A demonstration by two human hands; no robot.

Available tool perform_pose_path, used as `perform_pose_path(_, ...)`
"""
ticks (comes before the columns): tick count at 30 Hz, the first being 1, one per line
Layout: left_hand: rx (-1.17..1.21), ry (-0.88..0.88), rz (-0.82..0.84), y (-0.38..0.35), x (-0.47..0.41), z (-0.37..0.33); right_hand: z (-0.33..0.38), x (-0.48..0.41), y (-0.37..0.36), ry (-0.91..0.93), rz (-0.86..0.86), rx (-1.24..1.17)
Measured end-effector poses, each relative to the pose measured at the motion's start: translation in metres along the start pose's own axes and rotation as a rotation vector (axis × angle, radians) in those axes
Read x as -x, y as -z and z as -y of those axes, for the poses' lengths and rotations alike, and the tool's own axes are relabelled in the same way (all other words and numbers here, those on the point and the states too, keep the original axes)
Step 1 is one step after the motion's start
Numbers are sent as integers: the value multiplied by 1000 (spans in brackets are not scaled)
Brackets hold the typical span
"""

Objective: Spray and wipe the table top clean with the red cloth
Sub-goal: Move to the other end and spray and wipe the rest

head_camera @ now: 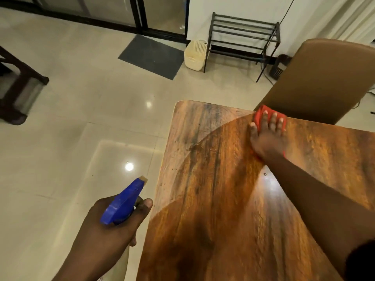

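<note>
The wooden table top (213, 199) fills the lower right. A curved boundary splits it: the near part looks wet and glossy, the far left corner dull. My right hand (266, 138) lies flat on the red cloth (261, 114), pressing it onto the table near the far edge; most of the cloth is hidden under the palm. My left hand (107, 230) holds a spray bottle with a blue trigger head (123, 201) off the table's left side, over the floor, nozzle pointing away from me. The bottle's body is mostly hidden by the hand.
A brown padded chair (320, 82) stands against the table's far edge, just behind the cloth. Glossy tiled floor (81, 118) lies to the left. A dark metal rack (243, 39), a cream basket (195, 54) and a grey mat (151, 55) sit by the far wall. Dark furniture (18, 86) is at far left.
</note>
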State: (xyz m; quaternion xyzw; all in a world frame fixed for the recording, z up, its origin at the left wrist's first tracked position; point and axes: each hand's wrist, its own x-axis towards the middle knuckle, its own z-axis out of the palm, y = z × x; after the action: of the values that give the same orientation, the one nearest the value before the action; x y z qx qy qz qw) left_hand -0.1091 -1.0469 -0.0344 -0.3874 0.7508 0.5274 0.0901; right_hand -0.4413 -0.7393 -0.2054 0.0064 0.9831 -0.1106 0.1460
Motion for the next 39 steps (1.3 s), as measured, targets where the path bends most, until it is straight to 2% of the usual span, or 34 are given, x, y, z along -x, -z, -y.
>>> perform_pose_path(2,11,-7,1,4,-4,1,49,-17,-1,68,25,21)
perform_pose_path(5,34,-24,-4,10,-6,1,117,-12,-14,281,86,73)
perform_pose_path(10,45,-34,-21,21,-4,-3,181,84,-65,710,173,197)
perform_pose_path(16,21,-44,-11,27,4,-1,149,249,-117,1098,285,349)
perform_pose_path(21,-9,-57,35,23,8,7,53,327,-140,1232,111,434)
perform_pose_path(24,-25,-43,50,20,6,11,-3,325,-120,1106,65,473)
perform_pose_path(27,-36,-34,62,21,1,14,-47,291,-90,680,12,357)
perform_pose_path(29,-46,-53,72,22,-1,16,-58,261,-68,353,55,242)
perform_pose_path(31,-43,-61,66,23,-4,16,-51,222,-51,132,81,138)
perform_pose_path(34,-65,-69,67,26,-8,19,-11,154,-38,28,44,5)
perform_pose_path(39,-47,-17,43,33,-13,25,91,51,-34,109,36,-16)
